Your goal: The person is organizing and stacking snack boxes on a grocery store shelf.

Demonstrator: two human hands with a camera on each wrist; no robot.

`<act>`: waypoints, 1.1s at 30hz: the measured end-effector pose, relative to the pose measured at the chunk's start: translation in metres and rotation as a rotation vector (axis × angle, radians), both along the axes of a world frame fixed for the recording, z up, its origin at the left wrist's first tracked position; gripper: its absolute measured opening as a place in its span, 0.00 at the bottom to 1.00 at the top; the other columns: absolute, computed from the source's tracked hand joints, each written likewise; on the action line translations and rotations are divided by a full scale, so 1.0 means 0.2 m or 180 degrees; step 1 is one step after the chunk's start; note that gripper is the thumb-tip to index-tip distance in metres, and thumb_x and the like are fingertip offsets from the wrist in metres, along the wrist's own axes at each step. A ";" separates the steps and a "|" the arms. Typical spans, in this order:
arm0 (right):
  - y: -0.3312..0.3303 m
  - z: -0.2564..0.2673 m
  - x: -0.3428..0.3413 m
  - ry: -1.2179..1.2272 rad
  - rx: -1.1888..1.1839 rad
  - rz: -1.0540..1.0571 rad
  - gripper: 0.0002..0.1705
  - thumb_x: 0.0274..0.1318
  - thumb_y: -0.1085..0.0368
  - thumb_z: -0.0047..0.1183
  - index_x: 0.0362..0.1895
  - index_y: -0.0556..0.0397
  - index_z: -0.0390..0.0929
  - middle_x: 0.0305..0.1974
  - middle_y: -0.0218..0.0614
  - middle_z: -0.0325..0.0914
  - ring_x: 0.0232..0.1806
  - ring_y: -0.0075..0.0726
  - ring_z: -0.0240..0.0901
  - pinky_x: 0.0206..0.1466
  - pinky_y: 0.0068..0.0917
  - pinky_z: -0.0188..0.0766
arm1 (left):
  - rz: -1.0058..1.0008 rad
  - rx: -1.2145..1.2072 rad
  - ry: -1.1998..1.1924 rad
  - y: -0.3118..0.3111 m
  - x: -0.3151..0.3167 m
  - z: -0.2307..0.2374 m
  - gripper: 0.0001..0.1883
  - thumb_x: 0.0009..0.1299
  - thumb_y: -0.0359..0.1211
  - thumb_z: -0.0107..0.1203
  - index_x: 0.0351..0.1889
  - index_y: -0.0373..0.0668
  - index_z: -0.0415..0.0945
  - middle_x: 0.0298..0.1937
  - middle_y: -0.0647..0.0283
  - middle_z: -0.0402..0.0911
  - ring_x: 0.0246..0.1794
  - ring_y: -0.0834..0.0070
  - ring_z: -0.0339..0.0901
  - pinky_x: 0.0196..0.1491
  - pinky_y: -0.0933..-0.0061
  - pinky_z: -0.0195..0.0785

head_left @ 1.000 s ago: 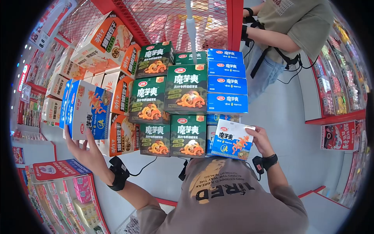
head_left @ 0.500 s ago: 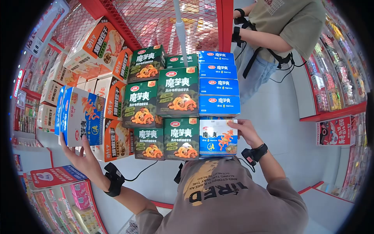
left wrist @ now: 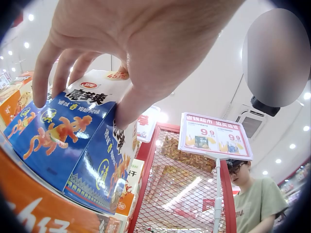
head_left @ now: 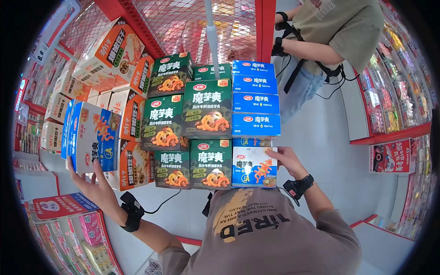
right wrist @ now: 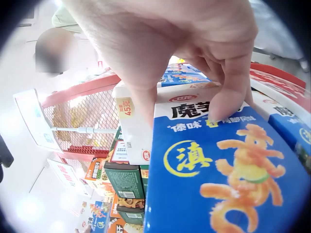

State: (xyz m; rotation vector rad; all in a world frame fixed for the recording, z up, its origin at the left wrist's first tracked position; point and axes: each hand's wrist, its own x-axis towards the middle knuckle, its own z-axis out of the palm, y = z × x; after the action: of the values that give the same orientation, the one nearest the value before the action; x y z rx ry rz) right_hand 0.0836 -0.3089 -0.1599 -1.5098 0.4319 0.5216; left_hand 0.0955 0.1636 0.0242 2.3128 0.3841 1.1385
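Gripping, with the left hand (head_left: 97, 187), a blue-and-white cardboard snack box (head_left: 106, 140) beside stacked orange-and-white cartons (head_left: 132, 114). Gripping, with the right hand (head_left: 290, 163), another blue-and-white picture-printed box (head_left: 254, 170) by its edge, near stacked plain-blue boxes (head_left: 255, 101) and just beside dark green cartons (head_left: 208, 110).

Under the right fingers (right wrist: 228, 101), the box (right wrist: 194, 179) is white above and blue below, with black lettering, a yellow ringed character and an orange figure. The carton (head_left: 107, 142) at the left fingers (left wrist: 43, 77) has those same colours. Between both sets of fingers, green packs (head_left: 206, 107) show white lettering and orange food; beyond the left fingers, cases (head_left: 121, 46) are orange and white with black lettering.
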 end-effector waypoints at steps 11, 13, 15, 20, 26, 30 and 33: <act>0.02 -0.01 -0.04 -0.0749 -0.1603 0.0689 0.37 0.60 0.39 0.54 0.58 0.60 0.71 0.27 0.44 0.81 0.27 0.36 0.80 0.30 0.30 0.73 | 0.0157 0.0224 0.0084 -0.03 0.01 0.01 0.32 0.72 0.33 0.58 0.72 0.46 0.57 0.62 0.52 0.70 0.56 0.65 0.73 0.49 0.66 0.76; 0.02 0.00 -0.05 -0.0896 -0.1506 0.0861 0.34 0.63 0.41 0.51 0.60 0.55 0.70 0.27 0.45 0.81 0.27 0.39 0.80 0.32 0.32 0.73 | 0.0136 0.0226 0.0068 -0.03 0.01 0.01 0.32 0.72 0.33 0.58 0.72 0.46 0.57 0.62 0.52 0.70 0.56 0.65 0.73 0.49 0.66 0.76; 0.01 0.03 -0.04 -0.0644 -0.1293 0.0951 0.32 0.64 0.42 0.50 0.60 0.53 0.70 0.27 0.46 0.81 0.28 0.43 0.80 0.33 0.32 0.73 | 0.0104 0.0204 0.0050 -0.03 0.01 0.01 0.32 0.72 0.33 0.58 0.72 0.46 0.57 0.62 0.52 0.70 0.56 0.65 0.73 0.49 0.65 0.76; 0.01 0.04 -0.07 -0.0777 -0.1440 0.1019 0.33 0.66 0.42 0.47 0.59 0.57 0.68 0.28 0.52 0.80 0.30 0.56 0.80 0.35 0.41 0.74 | 0.0020 0.0142 0.0035 0.00 0.01 0.00 0.32 0.71 0.35 0.58 0.72 0.49 0.58 0.67 0.52 0.65 0.57 0.63 0.73 0.48 0.64 0.75; 0.07 -0.07 -0.09 -0.1072 -0.2167 0.1044 0.34 0.66 0.42 0.45 0.58 0.62 0.66 0.27 0.57 0.80 0.31 0.63 0.79 0.35 0.49 0.73 | -0.0107 0.0342 -0.0094 0.02 0.02 -0.01 0.32 0.71 0.32 0.59 0.72 0.46 0.58 0.66 0.51 0.68 0.58 0.63 0.75 0.50 0.65 0.76; 0.07 -0.04 -0.10 -0.1039 -0.1952 0.0864 0.34 0.65 0.42 0.46 0.58 0.60 0.67 0.23 0.54 0.79 0.28 0.59 0.79 0.33 0.46 0.74 | -0.0104 -0.0074 -0.0107 -0.05 0.02 0.01 0.33 0.69 0.29 0.60 0.72 0.44 0.58 0.61 0.48 0.71 0.56 0.63 0.76 0.53 0.65 0.75; 0.05 0.04 -0.08 -0.0682 -0.1612 0.0807 0.32 0.65 0.43 0.47 0.59 0.58 0.67 0.21 0.50 0.78 0.26 0.50 0.80 0.30 0.39 0.74 | 0.0068 0.0042 -0.0073 -0.07 0.01 0.02 0.33 0.69 0.28 0.60 0.71 0.44 0.59 0.64 0.50 0.70 0.58 0.63 0.75 0.54 0.64 0.76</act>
State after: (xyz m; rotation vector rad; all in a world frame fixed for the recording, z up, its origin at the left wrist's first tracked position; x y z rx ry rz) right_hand 0.0676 -0.2985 -0.1514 -2.1035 0.2109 0.4589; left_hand 0.0972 0.1495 0.0287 2.3102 0.3950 1.1802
